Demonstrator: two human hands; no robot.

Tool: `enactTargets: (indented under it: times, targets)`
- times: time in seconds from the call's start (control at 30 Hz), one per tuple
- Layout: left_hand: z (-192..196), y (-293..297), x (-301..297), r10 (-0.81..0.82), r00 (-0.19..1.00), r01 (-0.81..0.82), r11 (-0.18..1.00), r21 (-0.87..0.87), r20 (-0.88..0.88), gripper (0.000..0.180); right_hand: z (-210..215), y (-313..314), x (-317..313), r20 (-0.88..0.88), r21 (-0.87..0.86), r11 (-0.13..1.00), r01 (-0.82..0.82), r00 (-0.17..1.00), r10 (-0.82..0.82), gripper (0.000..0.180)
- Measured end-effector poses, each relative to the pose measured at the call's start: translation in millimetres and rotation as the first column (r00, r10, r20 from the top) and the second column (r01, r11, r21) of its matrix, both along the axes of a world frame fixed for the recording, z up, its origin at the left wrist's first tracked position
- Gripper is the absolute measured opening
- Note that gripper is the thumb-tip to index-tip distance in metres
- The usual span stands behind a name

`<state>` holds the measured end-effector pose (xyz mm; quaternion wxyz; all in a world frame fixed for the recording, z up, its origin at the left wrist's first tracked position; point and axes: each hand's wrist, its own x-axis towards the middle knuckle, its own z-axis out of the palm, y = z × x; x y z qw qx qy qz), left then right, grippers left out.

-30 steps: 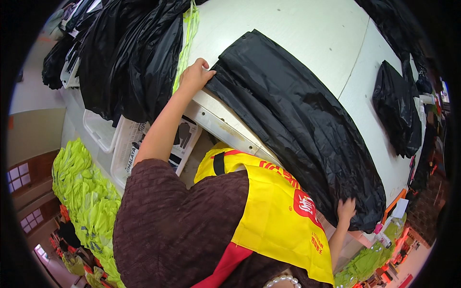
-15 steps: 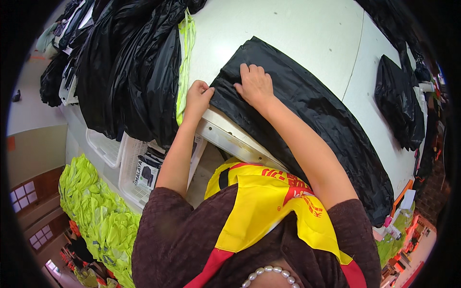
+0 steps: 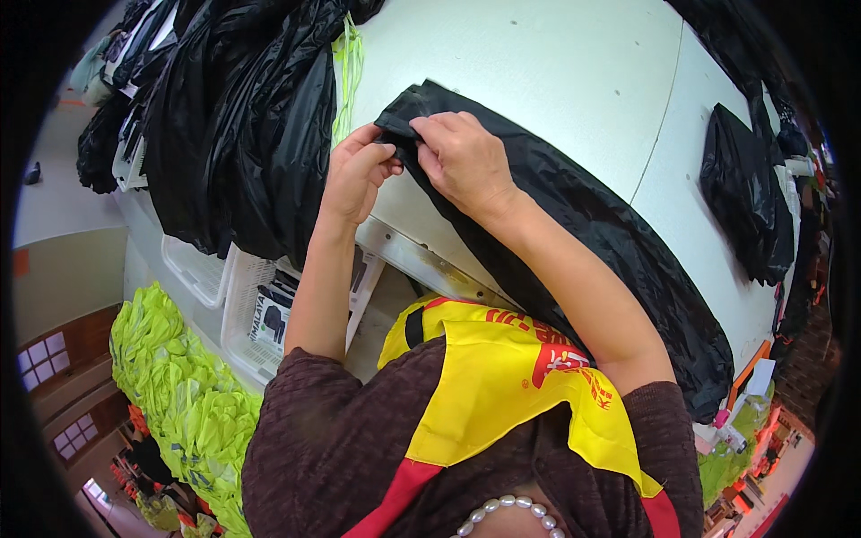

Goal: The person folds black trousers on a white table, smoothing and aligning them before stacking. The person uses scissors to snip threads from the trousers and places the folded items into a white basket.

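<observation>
As fingers curl | left hand point(image 3: 357, 175), right hand point(image 3: 459, 154) seemingly pinch black bag point(image 3: 610, 242) corner

White table point(image 3: 556, 81): long black bag point(image 3: 610, 233), black bundles point(image 3: 749, 193).

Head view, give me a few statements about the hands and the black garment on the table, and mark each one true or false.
1. Both hands pinch one end of the black garment. True.
2. The garment lies on a white table. True.
3. The left hand rests in the white basket. False: it grips the garment's end.
4. The right hand holds scissors. False: it holds only the black fabric.
5. The yellow-green pile lies on the table. False: it lies below it.
</observation>
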<state>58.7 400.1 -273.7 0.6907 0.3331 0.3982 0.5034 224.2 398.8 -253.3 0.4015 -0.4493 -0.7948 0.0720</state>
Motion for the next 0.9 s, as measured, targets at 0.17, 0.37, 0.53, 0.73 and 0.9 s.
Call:
enactTargets:
  times: [0.17, 0.37, 0.53, 0.73, 0.9]
  targets:
    - [12.2, -7.3, 10.0, 0.006, 0.995, 0.007, 0.992, 0.129, -0.102, 0.046, -9.7, -13.2, 8.7, 0.051, -0.041, 0.999, -0.002, 0.999, 0.004, 0.015]
    - [15.1, -14.8, 20.6, 0.173, 0.936, -0.136, 0.981, 0.139, -0.307, 0.039, -14.7, -24.5, 9.7, 0.083, 0.055, 0.998, -0.019, 0.996, 0.014, 0.004]
    - [4.0, -2.7, 19.7, 0.218, 0.891, -0.167, 0.973, 0.161, -0.397, 0.024, -18.4, -36.7, 12.5, 0.109, 0.078, 0.997, 0.029, 0.993, -0.038, 0.005]
    - [-6.9, 34.1, 9.5, 0.135, 0.947, -0.11, 0.989, 0.1, -0.292, 0.024, -39.0, -97.7, 82.8, 0.138, -0.005, 0.985, 0.172, 0.976, -0.17, 0.009]
    - [4.9, 50.0, 4.8, 0.12, 0.951, -0.088, 0.988, 0.125, -0.283, 0.025, -56.2, -251.9, 237.9, 0.283, -0.178, 0.811, 0.558, 0.818, -0.501, 0.006]
